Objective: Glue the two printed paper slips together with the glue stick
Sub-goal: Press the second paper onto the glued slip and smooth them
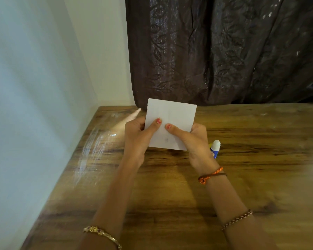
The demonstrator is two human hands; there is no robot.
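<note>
A white paper slip [172,112] is held up above the wooden table [260,141], its blank side toward me. My left hand [137,136] grips its left edge, thumb pressed on the face. My right hand [192,139] grips the lower right part, thumb on the face too. Whether a second slip lies behind or against the first is hidden. A small glue bottle [215,147] with a white cap and blue label stands on the table just right of my right hand, apart from the paper.
A dark patterned curtain [224,51] hangs behind the table's far edge. A pale wall [34,87] runs along the table's left side. Glare streaks the table's left part.
</note>
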